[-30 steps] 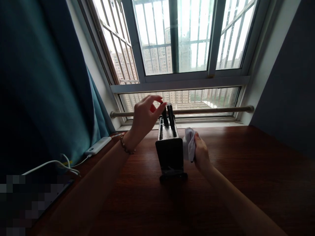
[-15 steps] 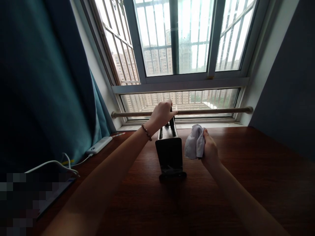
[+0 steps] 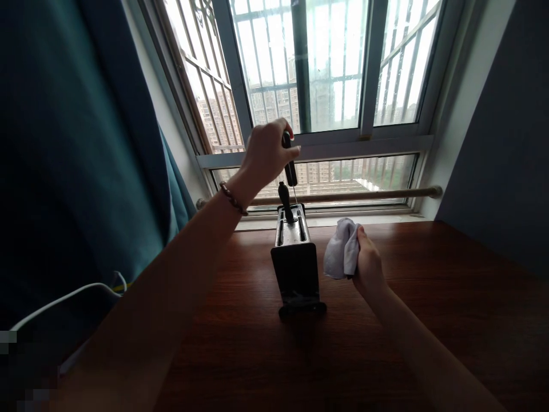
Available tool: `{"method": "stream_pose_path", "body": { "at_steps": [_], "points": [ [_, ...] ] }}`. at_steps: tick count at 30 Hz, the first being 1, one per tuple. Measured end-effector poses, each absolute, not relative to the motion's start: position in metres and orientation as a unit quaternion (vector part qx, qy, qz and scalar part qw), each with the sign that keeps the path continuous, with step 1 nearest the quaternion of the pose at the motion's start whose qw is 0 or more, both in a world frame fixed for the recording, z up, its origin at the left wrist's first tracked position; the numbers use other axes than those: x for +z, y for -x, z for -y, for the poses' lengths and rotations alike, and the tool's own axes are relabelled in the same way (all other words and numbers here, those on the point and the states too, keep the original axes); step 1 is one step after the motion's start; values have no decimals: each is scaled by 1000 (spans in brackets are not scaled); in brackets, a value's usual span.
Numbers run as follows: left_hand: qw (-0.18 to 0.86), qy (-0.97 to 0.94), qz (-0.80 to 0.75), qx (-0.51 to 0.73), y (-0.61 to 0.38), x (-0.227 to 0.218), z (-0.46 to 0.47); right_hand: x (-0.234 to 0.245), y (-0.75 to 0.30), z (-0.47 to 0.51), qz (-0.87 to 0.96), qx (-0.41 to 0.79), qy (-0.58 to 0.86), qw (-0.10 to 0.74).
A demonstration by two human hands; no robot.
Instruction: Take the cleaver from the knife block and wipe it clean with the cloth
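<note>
Left hand: fingers and thumb clamped on the black handle of a knife point(image 3: 291, 171); hand point(image 3: 266, 150) is above the holder point(image 3: 295, 274).
Just changed: left hand is higher than half a second ago, when it was down at the holder's top; handle is now clear of it, thin blade showing below.
Meaning: reads as the knife being drawn up, partly out rather than seated.
Knife location: over the far end of the holder's slotted top; can't tell if the tip is inside.
Knife axis: long axis steep, near upright, handle up, blade down, top leaning slightly left. Blade appears almost edge-on.
Second handle point(image 3: 284, 197): black, stands in the holder, tilted left, untouched.
Right hand point(image 3: 369, 260): closed on a pale cloth point(image 3: 339, 252), right of the holder, apart from it; roughly unmoved.
Holder: upright on the tabletop point(image 3: 386, 343).
</note>
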State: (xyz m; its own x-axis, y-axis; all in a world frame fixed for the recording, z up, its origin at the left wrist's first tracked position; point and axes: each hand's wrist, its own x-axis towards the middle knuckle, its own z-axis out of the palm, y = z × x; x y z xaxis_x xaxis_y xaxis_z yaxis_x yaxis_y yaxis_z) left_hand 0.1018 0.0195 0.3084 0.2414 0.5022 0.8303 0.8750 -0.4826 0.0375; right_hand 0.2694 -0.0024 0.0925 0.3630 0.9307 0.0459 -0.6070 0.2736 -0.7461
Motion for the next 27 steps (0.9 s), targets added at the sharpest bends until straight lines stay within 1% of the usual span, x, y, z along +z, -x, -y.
{"method": "stream_pose_path", "body": {
  "at_steps": [3,8,10,12,14,16,19,20,24,27],
  "points": [
    [256,732,452,-440,-92,335,-4,97,-272,4,229,507,323,766],
    [377,677,379,-506,-55,378,15,111,-278,10,204,507,314,776],
    [390,656,365,-533,-41,389,20,117,-279,16,193,512,310,778],
    [382,633,347,-576,-34,391,24,124,-277,25,184,525,308,772],
    [374,597,313,-637,-36,380,28,131,-272,36,170,551,299,761],
    [356,557,271,-700,-45,357,33,139,-266,47,155,599,268,738],
    [239,565,219,-759,-66,312,43,151,-258,58,115,675,211,697],
    [200,555,231,-773,-73,296,47,154,-257,60,100,690,197,689],
    [70,490,257,-830,-98,240,61,161,-268,69,60,711,144,686],
    [5,458,253,-852,-112,205,69,162,-288,84,44,701,114,702]
  ]
}}
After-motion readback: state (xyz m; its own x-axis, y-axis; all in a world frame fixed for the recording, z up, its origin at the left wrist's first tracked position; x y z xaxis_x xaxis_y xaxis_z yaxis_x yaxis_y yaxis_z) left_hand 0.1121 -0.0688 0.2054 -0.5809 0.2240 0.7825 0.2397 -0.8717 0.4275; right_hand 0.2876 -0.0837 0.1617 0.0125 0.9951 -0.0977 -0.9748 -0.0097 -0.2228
